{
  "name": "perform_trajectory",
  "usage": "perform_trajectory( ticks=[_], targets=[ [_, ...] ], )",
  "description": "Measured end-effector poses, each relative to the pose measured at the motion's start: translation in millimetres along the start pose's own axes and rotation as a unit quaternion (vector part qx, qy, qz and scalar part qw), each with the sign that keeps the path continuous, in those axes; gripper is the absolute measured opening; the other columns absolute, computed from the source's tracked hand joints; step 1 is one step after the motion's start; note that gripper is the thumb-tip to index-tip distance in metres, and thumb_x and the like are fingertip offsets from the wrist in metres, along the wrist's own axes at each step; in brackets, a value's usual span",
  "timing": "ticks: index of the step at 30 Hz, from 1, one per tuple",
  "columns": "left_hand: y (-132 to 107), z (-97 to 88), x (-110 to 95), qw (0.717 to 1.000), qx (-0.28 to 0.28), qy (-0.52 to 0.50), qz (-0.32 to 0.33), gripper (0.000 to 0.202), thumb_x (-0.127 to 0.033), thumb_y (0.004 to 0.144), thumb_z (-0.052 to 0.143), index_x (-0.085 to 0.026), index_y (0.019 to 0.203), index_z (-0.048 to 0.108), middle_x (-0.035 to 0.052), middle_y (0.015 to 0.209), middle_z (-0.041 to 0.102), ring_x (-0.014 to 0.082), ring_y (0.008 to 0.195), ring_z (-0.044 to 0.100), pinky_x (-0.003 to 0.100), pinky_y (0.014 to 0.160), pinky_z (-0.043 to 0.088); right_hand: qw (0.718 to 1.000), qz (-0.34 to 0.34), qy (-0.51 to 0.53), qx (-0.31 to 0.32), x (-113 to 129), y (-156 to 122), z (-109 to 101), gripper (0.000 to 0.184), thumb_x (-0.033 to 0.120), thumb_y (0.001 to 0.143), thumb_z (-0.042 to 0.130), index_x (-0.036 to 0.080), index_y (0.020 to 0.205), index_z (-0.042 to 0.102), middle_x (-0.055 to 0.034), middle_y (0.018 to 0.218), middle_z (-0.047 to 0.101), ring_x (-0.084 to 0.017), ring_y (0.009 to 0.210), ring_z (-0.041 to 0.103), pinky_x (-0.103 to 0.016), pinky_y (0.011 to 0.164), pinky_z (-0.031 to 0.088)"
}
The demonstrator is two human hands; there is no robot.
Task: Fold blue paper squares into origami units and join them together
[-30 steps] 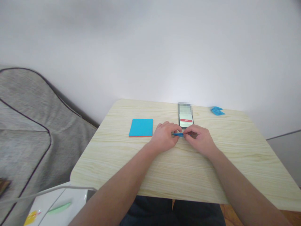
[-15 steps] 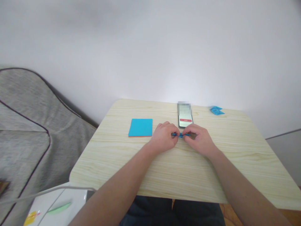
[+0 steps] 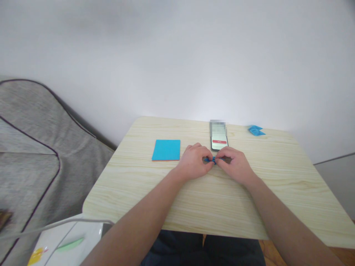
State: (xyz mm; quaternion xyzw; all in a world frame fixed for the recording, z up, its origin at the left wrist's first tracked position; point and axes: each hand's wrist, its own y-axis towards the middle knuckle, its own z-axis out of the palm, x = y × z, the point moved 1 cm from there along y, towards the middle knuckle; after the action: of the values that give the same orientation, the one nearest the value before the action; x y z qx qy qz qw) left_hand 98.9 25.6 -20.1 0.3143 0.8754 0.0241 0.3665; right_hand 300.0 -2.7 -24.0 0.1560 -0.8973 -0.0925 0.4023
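Observation:
My left hand [image 3: 193,161] and my right hand [image 3: 235,164] meet at the middle of a light wooden table [image 3: 194,207]. Both pinch a small folded piece of blue paper [image 3: 213,159] between their fingertips, just above the tabletop. Most of the paper is hidden by my fingers. A phone [image 3: 219,136] with a lit screen lies flat right behind my hands. A stack of blue square paper [image 3: 166,150] lies to the left of my left hand.
A folded blue paper figure [image 3: 256,130] sits near the table's far right corner. A grey upholstered seat [image 3: 30,147] stands to the left. A white object with a cable [image 3: 66,240] lies below the table's front left corner. A white wall runs behind.
My fingertips have closed in toward each other, covering more of the blue paper. The hands have stayed in the same place.

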Motion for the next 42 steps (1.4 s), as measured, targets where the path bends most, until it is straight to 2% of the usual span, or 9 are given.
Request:
perform_trajectory(
  ticks=[12, 16, 20, 25, 36, 42],
  targets=[
    [0.2, 1.3, 0.7, 1.000, -0.007, -0.005, -0.010, 0.008, -0.026, 0.079, 0.077, -0.025, 0.087, 0.074, 0.0002, 0.092, 0.078, 0.0247, 0.099, 0.064, 0.040, 0.091, 0.047, 0.998, -0.032, -0.057, 0.004, 4.5, -0.7, 0.1, 0.013, 0.029, 0.093, 0.067, 0.025, 0.085, 0.076, -0.0058, 0.088, 0.071, -0.022, 0.081, 0.065, -0.037, 0.075, 0.053],
    [0.0, 1.7, 0.2, 1.000, -0.010, -0.004, -0.009, 0.011, -0.026, 0.078, 0.077, -0.025, 0.089, 0.074, 0.0005, 0.094, 0.078, 0.0255, 0.101, 0.064, 0.041, 0.092, 0.047, 0.997, -0.042, -0.066, 0.014, 4.2, -0.7, 0.5, 0.007, 0.025, 0.088, 0.069, 0.025, 0.087, 0.075, -0.0048, 0.089, 0.071, -0.022, 0.083, 0.066, -0.037, 0.077, 0.054],
    [0.4, 0.6, -0.4, 1.000, -0.013, -0.014, -0.012, 0.011, -0.021, 0.079, 0.074, -0.025, 0.089, 0.075, 0.0013, 0.094, 0.077, 0.0249, 0.099, 0.063, 0.041, 0.092, 0.048, 0.996, -0.052, -0.076, 0.017, 2.1, -0.7, 2.2, 0.010, 0.018, 0.084, 0.069, 0.026, 0.087, 0.075, -0.0046, 0.092, 0.071, -0.022, 0.086, 0.066, -0.038, 0.079, 0.054],
    [1.8, -1.8, 0.7, 0.999, -0.026, -0.037, -0.023, 0.016, -0.013, 0.079, 0.065, -0.024, 0.085, 0.074, 0.0004, 0.087, 0.076, 0.0231, 0.095, 0.063, 0.038, 0.089, 0.049, 0.995, -0.047, -0.088, 0.013, -0.4, -0.8, 5.2, 0.012, 0.017, 0.082, 0.069, 0.025, 0.089, 0.075, -0.0050, 0.094, 0.070, -0.023, 0.086, 0.065, -0.038, 0.079, 0.053],
    [2.5, -0.1, 3.3, 0.998, -0.031, -0.050, -0.028, 0.015, -0.015, 0.082, 0.063, -0.024, 0.083, 0.075, -0.0004, 0.084, 0.077, 0.0219, 0.092, 0.063, 0.035, 0.085, 0.050, 0.995, -0.030, -0.091, 0.021, 0.5, -0.1, 5.2, 0.008, 0.020, 0.084, 0.070, 0.025, 0.088, 0.075, -0.0047, 0.089, 0.065, -0.022, 0.083, 0.063, -0.036, 0.074, 0.051],
    [1.8, -0.2, 4.2, 0.998, -0.033, -0.048, -0.026, 0.015, -0.014, 0.081, 0.063, -0.024, 0.082, 0.075, -0.0003, 0.083, 0.076, 0.0215, 0.090, 0.062, 0.034, 0.084, 0.050, 0.996, -0.022, -0.075, 0.031, 0.1, -0.4, 1.7, 0.005, 0.025, 0.087, 0.071, 0.025, 0.089, 0.075, -0.0036, 0.087, 0.068, -0.020, 0.080, 0.064, -0.035, 0.072, 0.050]
  ],
)
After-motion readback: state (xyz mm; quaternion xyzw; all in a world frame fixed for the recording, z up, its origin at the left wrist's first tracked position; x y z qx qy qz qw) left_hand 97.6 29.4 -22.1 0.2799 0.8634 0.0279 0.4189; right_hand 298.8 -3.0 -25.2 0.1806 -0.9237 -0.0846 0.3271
